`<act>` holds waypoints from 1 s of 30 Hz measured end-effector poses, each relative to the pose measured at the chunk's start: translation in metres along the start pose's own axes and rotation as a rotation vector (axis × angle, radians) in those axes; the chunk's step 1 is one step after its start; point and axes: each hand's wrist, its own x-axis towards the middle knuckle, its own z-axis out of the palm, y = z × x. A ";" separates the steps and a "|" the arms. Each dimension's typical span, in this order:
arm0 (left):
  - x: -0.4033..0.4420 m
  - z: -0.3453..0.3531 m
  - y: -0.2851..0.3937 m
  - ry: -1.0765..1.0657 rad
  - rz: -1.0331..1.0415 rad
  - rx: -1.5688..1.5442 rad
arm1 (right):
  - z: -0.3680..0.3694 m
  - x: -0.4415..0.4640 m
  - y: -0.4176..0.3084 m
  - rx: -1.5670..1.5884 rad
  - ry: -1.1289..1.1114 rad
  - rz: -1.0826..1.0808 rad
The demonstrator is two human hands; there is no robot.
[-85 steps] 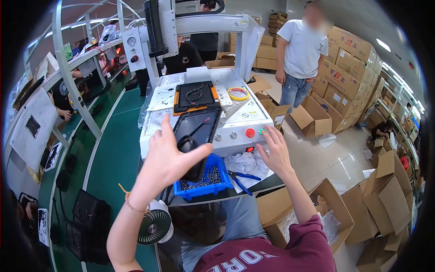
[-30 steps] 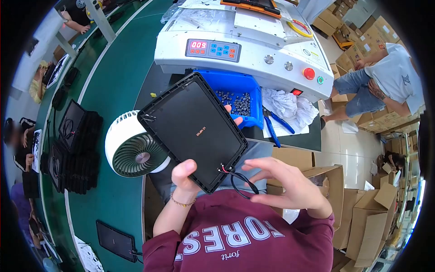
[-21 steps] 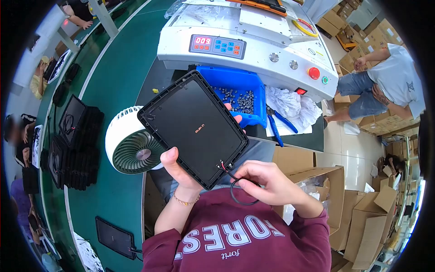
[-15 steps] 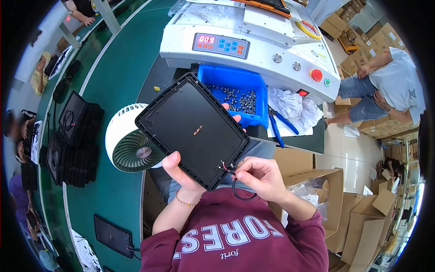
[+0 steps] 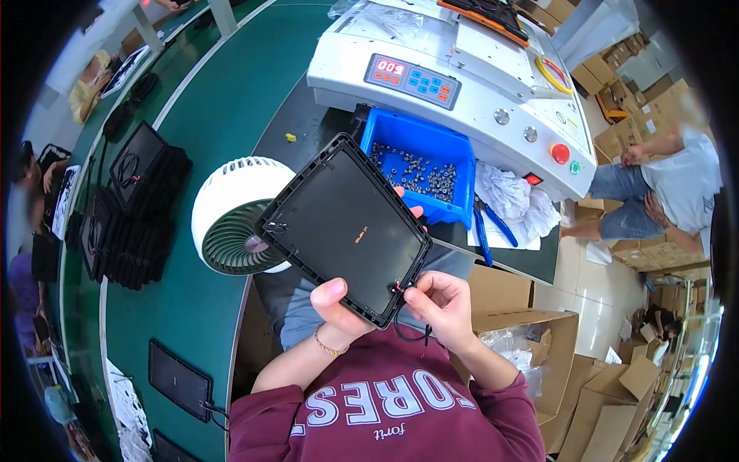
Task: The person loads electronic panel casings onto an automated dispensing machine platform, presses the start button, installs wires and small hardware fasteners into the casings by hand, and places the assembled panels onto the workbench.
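Note:
A black rectangular panel with a raised rim lies tilted in my left hand, thumb on its lower left edge and fingertips showing past the right edge. At the panel's lower right corner, my right hand pinches the black cable close to where short red wires come out. Behind the panel stands a blue bin of small metal parts. A white fan is left of the panel, partly covered by it.
A white machine with a lit display stands behind the bin. Blue-handled pliers and crumpled white cloth lie beside it. Stacked black panels sit at left. An open carton is at right. A person is at far right.
The panel came off the machine area into my left hand. My right hand, open a second ago, closed on the cable and moved nearer the panel's corner. The view shifted.

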 end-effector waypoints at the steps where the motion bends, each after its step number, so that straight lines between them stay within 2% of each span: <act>1: -0.001 -0.001 0.001 -0.001 0.012 0.030 | 0.002 0.002 -0.002 0.002 0.009 0.029; 3: -0.003 -0.002 0.003 0.006 0.023 0.033 | 0.008 0.006 -0.007 0.007 0.021 0.088; 9: -0.015 0.000 0.014 0.025 0.092 0.010 | 0.012 0.014 0.002 -0.059 -0.124 0.000; 12: -0.028 0.004 0.027 0.134 0.240 0.176 | 0.028 0.023 0.002 -0.063 -0.243 0.012; 17: -0.071 0.000 0.060 0.207 0.501 0.341 | 0.074 0.042 0.010 0.016 -0.515 0.218; 19: -0.092 0.001 0.076 0.288 0.550 0.312 | 0.083 0.053 0.026 0.081 -0.692 0.282; 20: -0.101 0.002 0.083 0.323 0.572 0.291 | 0.091 0.055 0.033 0.117 -0.705 0.272; 21: -0.108 -0.005 0.089 0.217 0.643 0.197 | 0.109 0.055 0.036 0.152 -0.714 0.261; 22: -0.119 -0.007 0.092 0.373 0.626 0.242 | 0.123 0.056 0.039 0.187 -0.717 0.249; 23: -0.127 -0.010 0.099 0.405 0.657 0.244 | 0.131 0.058 0.041 0.280 -0.717 0.336; 24: -0.133 -0.014 0.105 0.436 0.685 0.245 | 0.146 0.056 0.036 0.289 -0.754 0.304; 25: -0.140 -0.019 0.108 0.436 0.698 0.232 | 0.147 0.062 0.044 0.307 -0.720 0.360; 28: -0.167 -0.042 0.112 0.724 0.637 0.272 | 0.156 0.069 0.063 0.265 -0.626 0.420; 30: -0.173 -0.050 0.115 0.907 0.919 0.460 | 0.164 0.069 0.071 0.239 -0.592 0.427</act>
